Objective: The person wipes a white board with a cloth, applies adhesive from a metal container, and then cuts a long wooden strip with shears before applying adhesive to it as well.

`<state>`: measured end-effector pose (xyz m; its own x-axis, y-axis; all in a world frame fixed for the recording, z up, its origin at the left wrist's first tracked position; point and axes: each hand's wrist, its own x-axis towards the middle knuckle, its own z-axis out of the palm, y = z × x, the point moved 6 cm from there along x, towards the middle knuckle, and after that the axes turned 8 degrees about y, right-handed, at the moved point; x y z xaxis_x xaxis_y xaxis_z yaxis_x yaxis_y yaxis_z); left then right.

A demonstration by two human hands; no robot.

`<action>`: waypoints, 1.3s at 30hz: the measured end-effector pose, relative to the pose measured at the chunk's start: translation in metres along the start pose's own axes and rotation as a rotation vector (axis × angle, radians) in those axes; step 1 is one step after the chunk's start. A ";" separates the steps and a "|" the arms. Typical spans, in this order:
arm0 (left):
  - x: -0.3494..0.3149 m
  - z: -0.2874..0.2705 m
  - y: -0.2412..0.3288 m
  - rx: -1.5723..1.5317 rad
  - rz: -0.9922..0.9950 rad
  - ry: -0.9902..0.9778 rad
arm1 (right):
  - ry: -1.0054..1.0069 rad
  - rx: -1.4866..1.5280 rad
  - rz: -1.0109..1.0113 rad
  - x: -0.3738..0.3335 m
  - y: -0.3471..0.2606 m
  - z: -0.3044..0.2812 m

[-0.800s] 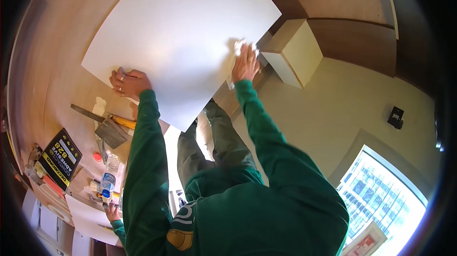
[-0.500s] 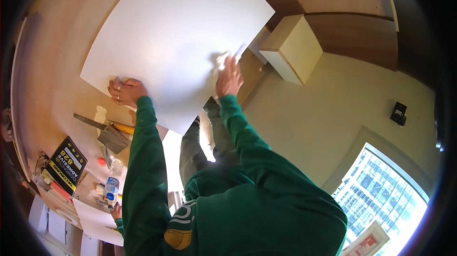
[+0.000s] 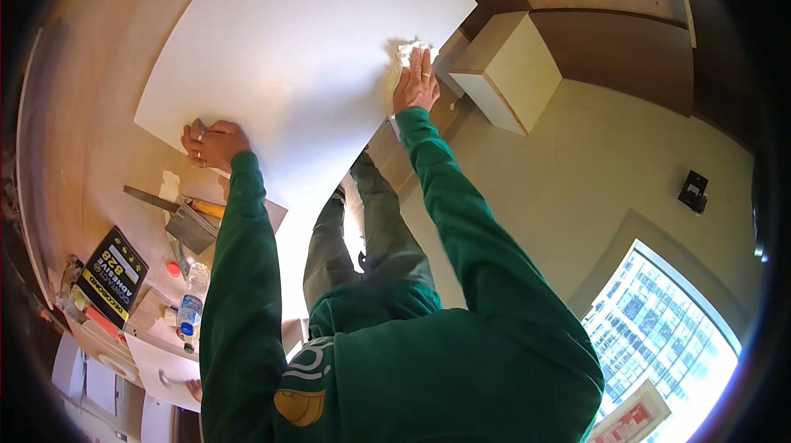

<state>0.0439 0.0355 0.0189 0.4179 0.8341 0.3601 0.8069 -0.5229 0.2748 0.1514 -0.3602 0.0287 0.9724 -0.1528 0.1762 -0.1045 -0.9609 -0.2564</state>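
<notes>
A large white panel [image 3: 305, 47] lies flat on the brown wooden work surface. At its near left edge my left hand [image 3: 216, 145] is closed, with bent fingers gripping the edge; a ring shows on it. My right hand [image 3: 418, 84] presses a crumpled white cloth [image 3: 408, 51] against the panel, close to its right edge. The fingers lie over the cloth and partly cover it. Both arms are stretched forward in green sleeves.
Left of my left arm lie a flat dark-handled tool [image 3: 192, 229], a black-and-yellow can [image 3: 114, 276], a plastic bottle [image 3: 190, 311] and a red cap [image 3: 173, 269]. Another person's hand [image 3: 194, 389] shows lower left. A pale box-shaped cabinet [image 3: 515, 72] stands right of the panel.
My right hand has slid the cloth forward and to the right along the panel. My left hand has stayed at the edge. The other person's hand has moved down, away from the bottle.
</notes>
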 end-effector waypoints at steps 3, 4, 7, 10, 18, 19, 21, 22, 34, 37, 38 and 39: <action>0.000 0.002 -0.004 0.049 0.044 0.062 | -0.171 -0.109 -0.080 -0.051 -0.013 0.007; 0.001 -0.001 -0.011 0.035 0.040 0.074 | -0.234 -0.069 -0.143 -0.086 -0.030 0.001; 0.005 -0.002 -0.014 -0.014 0.029 0.104 | -0.216 0.051 -0.260 -0.129 -0.032 -0.015; 0.002 0.002 -0.012 0.003 0.032 0.097 | -0.140 -0.066 -0.111 -0.050 0.000 0.002; 0.006 -0.004 -0.015 0.027 0.052 0.162 | -0.308 -0.096 -0.289 -0.105 -0.045 -0.013; 0.007 -0.003 -0.016 0.003 0.050 0.177 | -0.329 -0.128 -0.274 -0.101 -0.045 -0.011; 0.009 -0.003 -0.019 -0.039 0.052 0.206 | -0.376 -0.187 -0.239 -0.083 -0.041 -0.007; 0.004 -0.002 -0.012 -0.036 0.055 0.173 | -0.244 -0.160 -0.193 -0.057 -0.023 -0.003; 0.003 -0.003 -0.014 -0.019 0.080 0.202 | -0.130 0.463 -0.085 -0.111 -0.034 -0.028; 0.000 0.000 0.000 -0.060 0.064 0.145 | -0.258 1.219 0.524 -0.105 0.042 0.009; 0.001 0.001 -0.001 -0.023 0.067 0.154 | -0.273 1.501 0.737 -0.104 0.060 0.015; 0.004 -0.002 -0.013 0.035 0.070 0.178 | -0.369 1.705 0.942 -0.100 0.045 -0.002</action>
<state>0.0342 0.0457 0.0190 0.3958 0.7498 0.5302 0.7937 -0.5697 0.2132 0.0491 -0.3891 0.0018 0.7505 -0.1289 -0.6482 -0.4660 0.5922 -0.6573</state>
